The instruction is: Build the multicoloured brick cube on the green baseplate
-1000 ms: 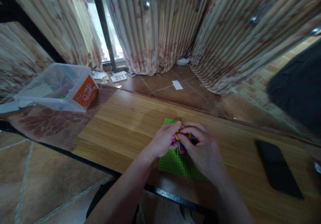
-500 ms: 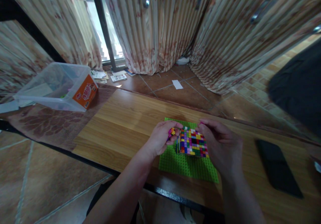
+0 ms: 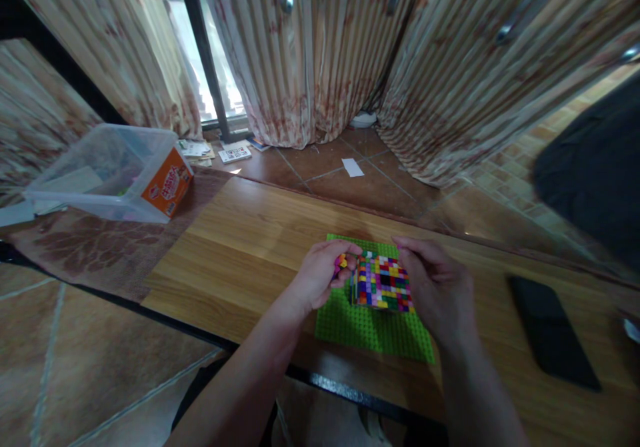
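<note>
A block structure of many-coloured toy bricks [image 3: 383, 283] stands on a green studded baseplate [image 3: 370, 333]. A small dark gap shows in its top. My left hand [image 3: 323, 270] is at the structure's left side, fingers curled round several loose toy bricks [image 3: 341, 264] in orange, yellow and magenta. Over the right side of the structure is my right hand [image 3: 440, 280], thumb and forefinger pinched at its far right corner. A tiny pinkish brick [image 3: 399, 247] seems to show at those fingertips. My right hand hides part of the structure and baseplate.
A clear plastic box [image 3: 110, 167] with an orange label stands at the left end of the table [image 3: 225, 247]. A black phone-like slab [image 3: 553, 330] lies to the right. Curtains [image 3: 310, 53] hang beyond, and papers [image 3: 235, 153] lie on the floor.
My right hand has shifted slightly left, its fingertips still pinched by the structure's far right corner. My left hand keeps its hold on the loose bricks. The view has moved a little.
</note>
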Available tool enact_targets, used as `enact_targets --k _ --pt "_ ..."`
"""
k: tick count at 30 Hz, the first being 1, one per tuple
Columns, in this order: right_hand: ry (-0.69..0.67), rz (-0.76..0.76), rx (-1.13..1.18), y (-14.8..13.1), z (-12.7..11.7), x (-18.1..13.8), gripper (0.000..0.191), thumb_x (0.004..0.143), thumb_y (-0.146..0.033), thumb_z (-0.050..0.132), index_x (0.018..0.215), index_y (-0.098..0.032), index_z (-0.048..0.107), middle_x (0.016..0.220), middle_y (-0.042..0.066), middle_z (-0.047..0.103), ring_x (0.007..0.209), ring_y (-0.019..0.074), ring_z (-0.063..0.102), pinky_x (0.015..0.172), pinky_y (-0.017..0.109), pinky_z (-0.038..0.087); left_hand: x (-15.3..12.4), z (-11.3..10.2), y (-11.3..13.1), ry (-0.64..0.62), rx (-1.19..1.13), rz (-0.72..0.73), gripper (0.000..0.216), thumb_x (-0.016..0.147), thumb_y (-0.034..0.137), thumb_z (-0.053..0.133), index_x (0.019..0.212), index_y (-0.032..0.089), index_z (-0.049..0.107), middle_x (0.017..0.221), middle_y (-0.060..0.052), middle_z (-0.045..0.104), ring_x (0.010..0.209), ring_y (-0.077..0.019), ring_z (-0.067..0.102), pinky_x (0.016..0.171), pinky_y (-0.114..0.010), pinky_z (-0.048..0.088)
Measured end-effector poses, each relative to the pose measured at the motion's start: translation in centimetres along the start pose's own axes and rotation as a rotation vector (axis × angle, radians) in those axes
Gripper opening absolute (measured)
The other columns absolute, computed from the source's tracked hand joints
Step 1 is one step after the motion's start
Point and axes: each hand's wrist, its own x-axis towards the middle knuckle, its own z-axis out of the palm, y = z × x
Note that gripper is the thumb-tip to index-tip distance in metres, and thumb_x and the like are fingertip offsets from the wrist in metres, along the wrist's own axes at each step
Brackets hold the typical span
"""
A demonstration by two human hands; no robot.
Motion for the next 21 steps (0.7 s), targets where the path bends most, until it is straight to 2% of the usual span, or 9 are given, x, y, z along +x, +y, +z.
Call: enact_targets --k 3,6,14,21 --pt "-0.060 0.056 -0.029 0.19 0.09 0.01 0.023 0.088 -0.032 0.060 0.103 -0.021 0.073 0.098 0.007 0.074 0.087 0.0211 0.069 0.077 0.036 0.056 0.00 0.00 0.02 0.012 0.007 -0.003 0.016 0.082 0.023 0.053 0.076 0.012 0.064 0.056 0.003 0.048 0.038 -0.0032 0.034 0.037 -0.017 0.013" --pt "-0.115 0.076 -0.078 0.44 0.15 -0.03 0.022 0.088 -0.033 0.059 0.100 -0.019 0.071 0.094 0.007 0.074 0.084 0.0219 0.069 0.076 0.038 0.055 -0.03 0.02 0.07 0.022 0.013 -0.004 0.016 0.081 0.023 0.053 0.076 0.013 0.064 0.057 0.003 0.048 0.038 -0.0032 0.034 0.037 -0.017 0.013" --pt "-0.168 -0.114 -0.266 0.27 0.16 0.11 0.020 0.089 -0.029 0.054 0.088 -0.023 0.072 0.091 0.006 0.070 0.083 0.0211 0.066 0.076 0.036 0.052 -0.10 0.12 0.00 0.036 0.030 0.000 0.017 0.082 0.024 0.054 0.076 0.013 0.064 0.058 0.002 0.049 0.039 -0.0028 0.034 0.037 -0.018 0.013" --pt "-0.169 -0.157 -0.306 0.89 0.97 0.03 0.023 0.090 -0.027 0.052 0.089 -0.022 0.075 0.095 0.008 0.072 0.091 0.0234 0.065 0.084 0.040 0.051 -0.04 0.14 -0.06 0.039 0.030 -0.003 0.018 0.083 0.024 0.052 0.076 0.012 0.064 0.058 0.002 0.049 0.038 -0.0028 0.035 0.037 -0.018 0.013"
